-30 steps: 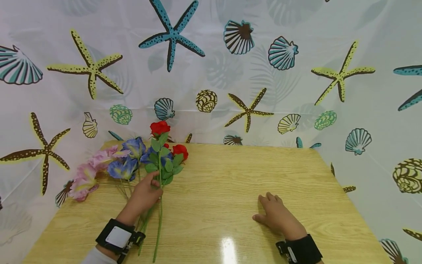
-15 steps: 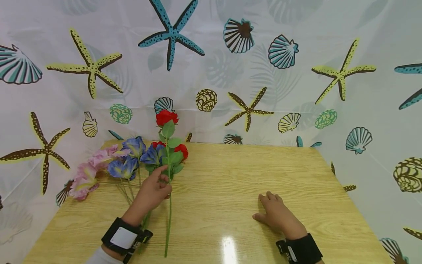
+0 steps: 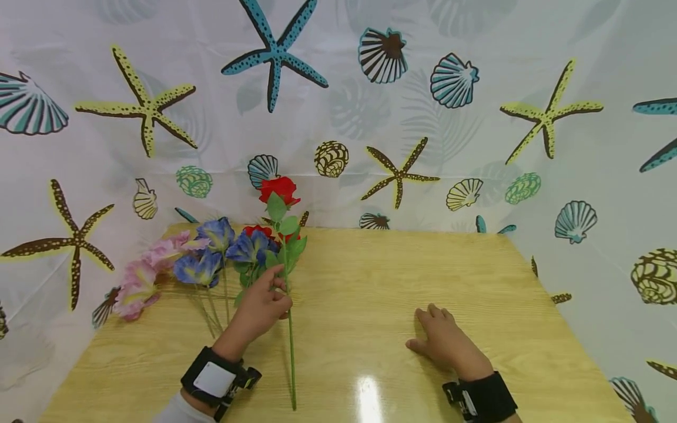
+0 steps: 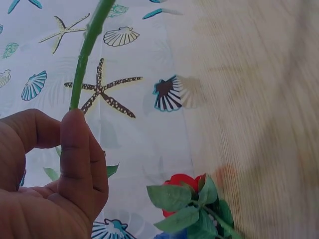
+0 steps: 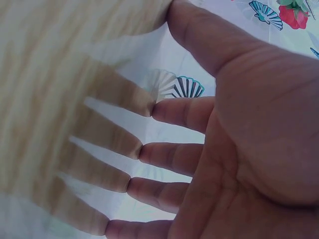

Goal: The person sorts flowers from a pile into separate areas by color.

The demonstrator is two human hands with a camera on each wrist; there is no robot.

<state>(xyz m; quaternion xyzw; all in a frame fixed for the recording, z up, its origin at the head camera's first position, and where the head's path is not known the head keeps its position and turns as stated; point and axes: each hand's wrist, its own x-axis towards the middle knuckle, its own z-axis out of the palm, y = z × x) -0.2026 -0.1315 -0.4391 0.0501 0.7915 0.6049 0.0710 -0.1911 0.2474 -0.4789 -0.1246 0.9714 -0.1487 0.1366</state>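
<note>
My left hand (image 3: 262, 305) pinches the green stem of a red rose (image 3: 279, 188) and holds it upright above the wooden table (image 3: 370, 276); its stem end hangs near the table's front. In the left wrist view the thumb and fingers (image 4: 79, 154) close on the stem (image 4: 88, 50). Another red rose (image 4: 182, 186) lies below with green leaves. My right hand (image 3: 444, 341) rests flat on the table at the right, fingers (image 5: 164, 149) spread and straight.
Blue flowers (image 3: 211, 252) and pink flowers (image 3: 143, 273) lie in a bunch at the table's back left, with another red rose (image 3: 259, 231) among them. A seashell and starfish curtain (image 3: 370, 106) surrounds the table on three sides.
My left hand has lifted the red rose out of the bunch and carried it to the right, its bloom rising higher. The right hand has stayed still.
</note>
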